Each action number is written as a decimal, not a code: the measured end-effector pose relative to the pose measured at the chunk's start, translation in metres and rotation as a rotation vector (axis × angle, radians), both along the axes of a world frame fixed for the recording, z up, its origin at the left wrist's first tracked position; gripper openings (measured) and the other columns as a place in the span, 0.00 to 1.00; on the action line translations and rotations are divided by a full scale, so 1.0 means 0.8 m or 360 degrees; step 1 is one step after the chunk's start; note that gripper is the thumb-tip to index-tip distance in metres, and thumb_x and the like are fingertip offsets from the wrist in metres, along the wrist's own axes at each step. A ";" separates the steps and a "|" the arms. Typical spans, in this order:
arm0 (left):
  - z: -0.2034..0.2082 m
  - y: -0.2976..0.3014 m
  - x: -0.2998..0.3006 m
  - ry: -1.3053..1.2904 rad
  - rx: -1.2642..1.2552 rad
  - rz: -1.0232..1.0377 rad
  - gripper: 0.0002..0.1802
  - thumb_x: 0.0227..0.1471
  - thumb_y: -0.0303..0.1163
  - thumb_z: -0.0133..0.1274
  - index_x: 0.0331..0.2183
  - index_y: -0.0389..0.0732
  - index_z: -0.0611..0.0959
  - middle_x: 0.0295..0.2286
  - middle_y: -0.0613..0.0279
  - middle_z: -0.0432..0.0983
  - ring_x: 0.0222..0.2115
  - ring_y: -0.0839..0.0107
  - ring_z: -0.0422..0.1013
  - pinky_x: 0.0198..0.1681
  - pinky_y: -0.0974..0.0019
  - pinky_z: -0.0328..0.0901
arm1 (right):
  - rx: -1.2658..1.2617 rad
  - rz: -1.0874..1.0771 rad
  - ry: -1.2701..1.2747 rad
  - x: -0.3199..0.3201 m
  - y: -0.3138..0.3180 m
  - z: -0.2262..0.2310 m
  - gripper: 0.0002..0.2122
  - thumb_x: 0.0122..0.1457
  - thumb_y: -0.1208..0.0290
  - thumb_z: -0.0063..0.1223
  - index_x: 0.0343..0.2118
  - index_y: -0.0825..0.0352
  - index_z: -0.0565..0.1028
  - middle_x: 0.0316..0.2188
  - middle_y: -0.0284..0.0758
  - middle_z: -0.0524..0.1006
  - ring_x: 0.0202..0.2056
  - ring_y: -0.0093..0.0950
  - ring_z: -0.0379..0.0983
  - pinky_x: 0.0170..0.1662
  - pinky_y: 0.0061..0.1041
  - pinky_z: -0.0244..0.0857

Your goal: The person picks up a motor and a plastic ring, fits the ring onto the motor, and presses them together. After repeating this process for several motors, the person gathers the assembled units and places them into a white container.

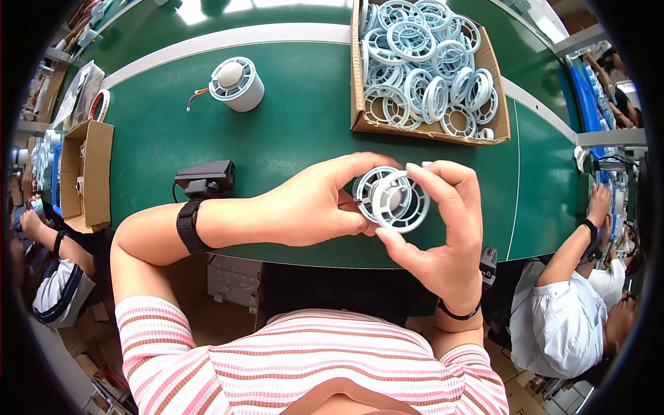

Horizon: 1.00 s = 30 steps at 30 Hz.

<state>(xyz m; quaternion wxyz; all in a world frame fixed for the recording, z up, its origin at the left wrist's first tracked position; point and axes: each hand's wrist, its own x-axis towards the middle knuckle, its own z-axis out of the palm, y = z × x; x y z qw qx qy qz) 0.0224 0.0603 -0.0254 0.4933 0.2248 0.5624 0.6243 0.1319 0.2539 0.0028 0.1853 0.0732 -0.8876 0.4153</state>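
Both hands meet above the near edge of a long bench (pixel 290 131) with a smooth dark-green top and a pale strip along its far side. The left hand (pixel 311 204) is closed around the back and side of a round pale-grey plastic fan grille with concentric rings and thin spokes (pixel 392 198), thumb laid along its upper rim. The right hand (pixel 443 235) pinches the same grille from the front, fingertips (pixel 422 173) on the top of the rim and thumb at the lower edge. A second ring of the same kind sits just behind the first, held with it above the bench's front edge. A black strap with a small black box (pixel 204 181) sits on the left wrist, a thin dark band (pixel 458 312) on the right.

Farther out, at the bench's far right, an open brown cardboard box (pixel 429 128) is heaped with many matching pale ring grilles. To the far left stands a short white cylindrical housing with a domed centre and thin coloured wires (pixel 236 83). Another open cardboard box (pixel 86 173) sits off the left end. Other seated people work at both sides, one in a white shirt (pixel 560 315).
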 end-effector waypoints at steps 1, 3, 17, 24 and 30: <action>-0.001 -0.001 0.000 0.0054 -0.0010 0.0007 0.36 0.53 0.17 0.59 0.62 0.38 0.67 0.53 0.55 0.70 0.47 0.69 0.77 0.51 0.65 0.76 | 0.0008 0.0014 -0.0032 -0.004 -0.005 -0.003 0.32 0.40 0.76 0.74 0.53 0.67 0.77 0.46 0.41 0.71 0.46 0.36 0.72 0.49 0.32 0.70; -0.002 -0.002 -0.001 0.0110 -0.0026 0.0025 0.36 0.53 0.17 0.59 0.62 0.38 0.68 0.54 0.55 0.70 0.48 0.68 0.76 0.51 0.65 0.76 | 0.0012 0.0038 -0.0061 -0.009 -0.009 -0.005 0.32 0.39 0.76 0.74 0.52 0.67 0.77 0.46 0.40 0.71 0.48 0.35 0.72 0.51 0.31 0.69; 0.012 -0.010 -0.029 -0.0208 -0.0006 -0.0281 0.40 0.57 0.19 0.60 0.67 0.37 0.62 0.56 0.58 0.71 0.54 0.71 0.71 0.58 0.64 0.70 | 0.0037 0.0056 -0.0254 -0.012 -0.007 0.008 0.32 0.40 0.67 0.79 0.51 0.67 0.78 0.44 0.38 0.72 0.45 0.34 0.72 0.47 0.30 0.70; 0.013 -0.011 -0.036 -0.0598 0.0041 -0.0252 0.40 0.59 0.27 0.62 0.67 0.35 0.63 0.55 0.58 0.73 0.51 0.71 0.73 0.56 0.64 0.72 | 0.0036 0.0048 -0.0336 -0.011 -0.007 0.010 0.32 0.40 0.67 0.80 0.51 0.67 0.78 0.43 0.38 0.71 0.44 0.33 0.72 0.46 0.29 0.70; 0.019 -0.006 -0.037 -0.0671 -0.0014 -0.0223 0.38 0.58 0.32 0.65 0.64 0.34 0.67 0.54 0.60 0.74 0.48 0.73 0.74 0.52 0.65 0.74 | -0.0092 0.0047 -0.0307 -0.011 -0.010 0.004 0.29 0.42 0.72 0.77 0.51 0.66 0.78 0.45 0.39 0.71 0.48 0.36 0.72 0.49 0.31 0.69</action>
